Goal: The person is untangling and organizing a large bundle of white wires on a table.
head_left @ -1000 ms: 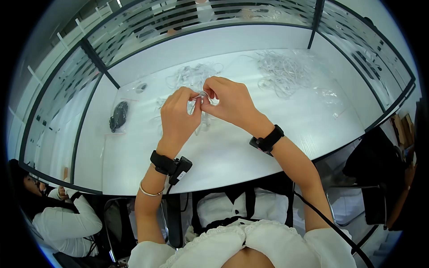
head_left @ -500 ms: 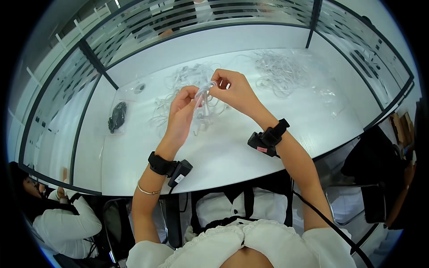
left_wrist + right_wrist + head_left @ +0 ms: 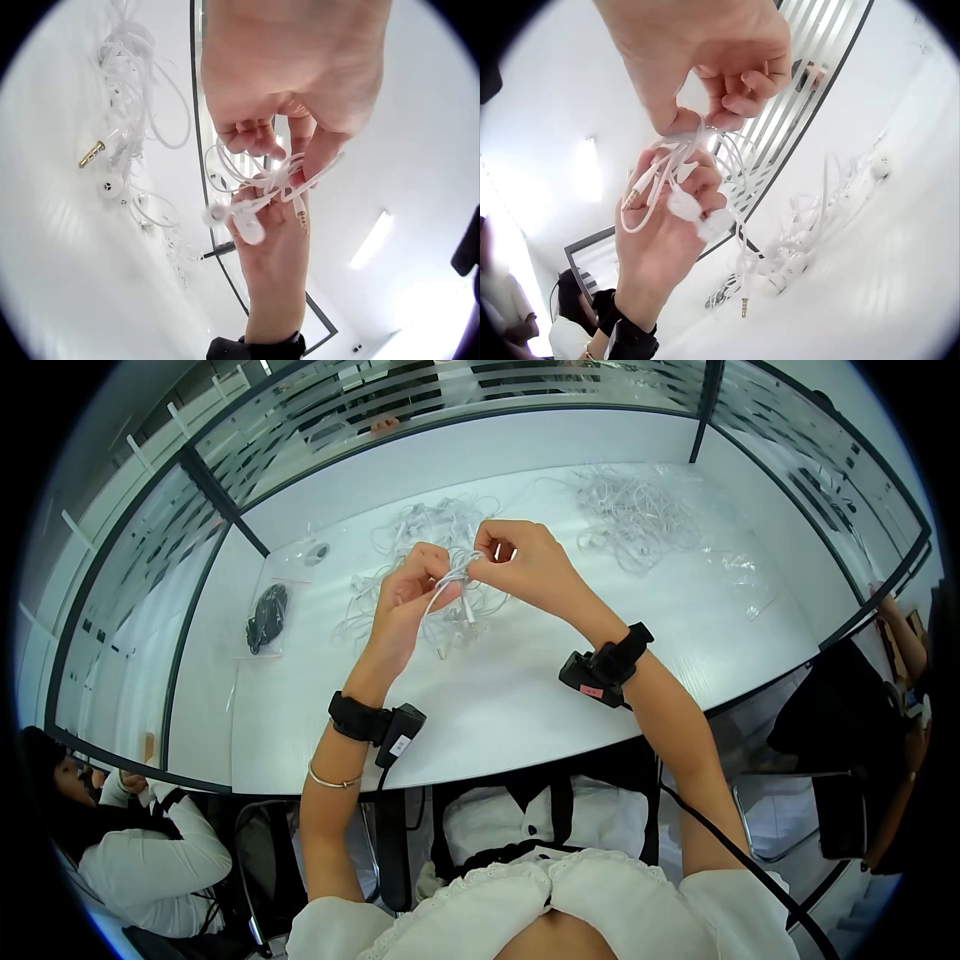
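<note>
Between my two hands, over the table, hangs a pair of white wired earphones (image 3: pixel 457 574) with its cord gathered in loops. My right hand (image 3: pixel 532 567) pinches the looped cord between thumb and fingertips, the other fingers curled. From the left, my left hand (image 3: pixel 402 608) holds the same bundle with thumb and fingers. The left wrist view shows two earbuds (image 3: pixel 249 227) and a gold-tipped plug (image 3: pixel 303 217) dangling from the loops. In the right wrist view that bundle (image 3: pixel 679 161) sits right under the right fingertips, in front of the left palm (image 3: pixel 656 251).
More white earphones (image 3: pixel 440 520) lie tangled on the table behind my hands. A second pile of white cords (image 3: pixel 640 520) is at the back right, beside clear plastic bags (image 3: pixel 735 582). At left lies a bagged black item (image 3: pixel 266 620). Low partitions (image 3: pixel 470 445) enclose the table.
My hands have drawn slightly apart, the right one moving up and right. My left hand has turned, its palm showing more. More of the looped cord shows between them now.
</note>
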The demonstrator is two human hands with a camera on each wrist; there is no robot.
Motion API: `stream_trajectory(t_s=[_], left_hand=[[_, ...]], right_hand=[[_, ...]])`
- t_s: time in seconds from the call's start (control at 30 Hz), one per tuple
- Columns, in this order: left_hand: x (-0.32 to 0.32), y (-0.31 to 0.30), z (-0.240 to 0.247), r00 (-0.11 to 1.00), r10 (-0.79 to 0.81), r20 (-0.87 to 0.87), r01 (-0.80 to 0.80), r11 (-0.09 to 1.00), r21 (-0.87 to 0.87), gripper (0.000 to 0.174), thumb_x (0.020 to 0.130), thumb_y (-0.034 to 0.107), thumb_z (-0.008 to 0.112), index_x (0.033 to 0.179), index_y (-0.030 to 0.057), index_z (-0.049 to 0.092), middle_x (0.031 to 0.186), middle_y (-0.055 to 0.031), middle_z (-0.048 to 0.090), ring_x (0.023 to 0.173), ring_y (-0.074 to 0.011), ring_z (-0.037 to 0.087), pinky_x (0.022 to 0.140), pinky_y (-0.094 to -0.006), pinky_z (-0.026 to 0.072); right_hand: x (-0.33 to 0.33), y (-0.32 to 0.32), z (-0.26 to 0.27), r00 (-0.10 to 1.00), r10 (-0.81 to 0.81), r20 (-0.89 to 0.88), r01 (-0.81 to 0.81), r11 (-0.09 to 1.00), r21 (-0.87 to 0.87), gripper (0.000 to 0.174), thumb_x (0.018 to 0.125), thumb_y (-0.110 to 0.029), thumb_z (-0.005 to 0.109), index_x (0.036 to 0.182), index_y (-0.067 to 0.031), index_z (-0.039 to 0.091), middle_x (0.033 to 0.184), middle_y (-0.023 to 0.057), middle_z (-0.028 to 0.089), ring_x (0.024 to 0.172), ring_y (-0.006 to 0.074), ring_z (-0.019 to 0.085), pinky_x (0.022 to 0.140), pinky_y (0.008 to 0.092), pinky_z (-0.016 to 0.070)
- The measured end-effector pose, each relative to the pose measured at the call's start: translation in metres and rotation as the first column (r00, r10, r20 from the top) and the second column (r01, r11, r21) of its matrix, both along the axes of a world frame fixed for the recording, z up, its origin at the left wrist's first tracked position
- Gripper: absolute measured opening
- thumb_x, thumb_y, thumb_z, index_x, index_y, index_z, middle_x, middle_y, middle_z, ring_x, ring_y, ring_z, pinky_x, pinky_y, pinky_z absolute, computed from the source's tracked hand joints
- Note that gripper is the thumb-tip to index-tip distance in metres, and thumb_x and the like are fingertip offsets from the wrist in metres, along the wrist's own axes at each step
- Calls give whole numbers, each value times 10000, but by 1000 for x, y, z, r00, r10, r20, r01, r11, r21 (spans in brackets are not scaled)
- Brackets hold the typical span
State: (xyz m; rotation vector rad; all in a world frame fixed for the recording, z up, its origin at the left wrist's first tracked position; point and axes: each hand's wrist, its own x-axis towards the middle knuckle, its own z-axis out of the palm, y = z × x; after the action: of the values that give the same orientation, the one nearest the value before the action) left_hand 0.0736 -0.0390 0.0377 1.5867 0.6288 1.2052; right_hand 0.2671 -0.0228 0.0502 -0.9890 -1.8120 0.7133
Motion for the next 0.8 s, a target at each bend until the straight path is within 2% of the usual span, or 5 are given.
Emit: stream_trajectory(t_s=[0.13, 0.23, 0.33, 0.47, 0.8], left_hand=[[-5, 5, 1, 979, -199, 29, 201, 973, -113, 205, 927, 171, 529, 759, 55, 516, 861, 3, 406, 785, -106, 418, 761, -237, 329], [1, -4, 9, 978, -186, 91, 201, 959, -199, 307, 956, 268, 459, 728, 64, 479, 809, 8, 380, 727, -123, 364, 727, -243, 293], [-7, 5, 5, 966, -19, -256, 8, 999, -43, 270, 913, 280, 564, 837, 31, 496, 834, 9, 380, 754, -136, 370, 712, -270, 316], [2, -10, 12, 854, 300, -426, -102, 898, 429, 189, 846, 63, 679, 802, -18, 514, 826, -14, 385, 737, -143, 373, 651, -268, 321], [-1, -11, 14, 908, 225, -353, -59, 904, 424, 170, 873, 121, 648, 802, 5, 547, 876, -17, 433, 789, -131, 414, 696, -256, 332]], right_hand=[[7, 8, -2, 988, 128, -82, -135, 987, -88, 167, 753, -181, 630, 719, -28, 572, 632, -3, 518, 611, 76, 460, 565, 240, 370], [11, 9, 2, 971, 140, -195, -178, 964, -197, 167, 765, -169, 617, 701, -27, 557, 622, -12, 501, 616, 67, 452, 579, 236, 358], [10, 6, 3, 974, 172, -145, -190, 975, -118, 160, 772, -155, 603, 697, -26, 544, 626, -17, 491, 616, 64, 437, 581, 240, 352], [7, 2, 5, 984, 165, -59, -170, 981, -94, 172, 782, -157, 587, 689, -25, 528, 628, -30, 472, 623, 64, 420, 598, 231, 345], [15, 14, -5, 943, 284, -175, -317, 926, -203, 204, 818, -169, 555, 653, -82, 472, 621, -40, 418, 614, 60, 359, 569, 245, 283]])
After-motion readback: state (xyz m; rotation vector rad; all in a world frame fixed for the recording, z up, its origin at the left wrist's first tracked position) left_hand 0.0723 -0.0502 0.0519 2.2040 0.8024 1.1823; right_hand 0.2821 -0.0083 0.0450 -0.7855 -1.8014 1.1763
